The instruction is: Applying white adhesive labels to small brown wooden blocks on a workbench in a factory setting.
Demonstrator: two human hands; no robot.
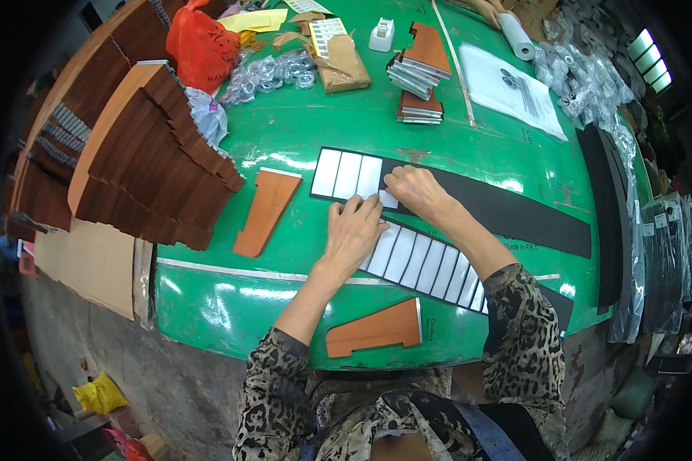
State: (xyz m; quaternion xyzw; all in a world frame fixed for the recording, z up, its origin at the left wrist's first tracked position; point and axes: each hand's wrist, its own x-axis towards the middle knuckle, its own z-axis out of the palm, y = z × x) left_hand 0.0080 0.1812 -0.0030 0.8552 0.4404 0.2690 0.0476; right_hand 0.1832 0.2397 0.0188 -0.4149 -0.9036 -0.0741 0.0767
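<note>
Far left, stacked brown boards [154, 165] fan out; beside them a lone wooden piece [263, 211] lies flat on the glossy green desk [284, 138]. The left hand [351, 234] presses flat, fingers spread, on white tabs [419, 261] lining a black strip [507, 211]. Just right, the right hand [414, 192] pinches one small white tab [387, 200], the strip's long axis running rightward.

White rectangular labels [347, 175] on black strip [507, 211], clear plastic bags [273, 73] behind
</note>
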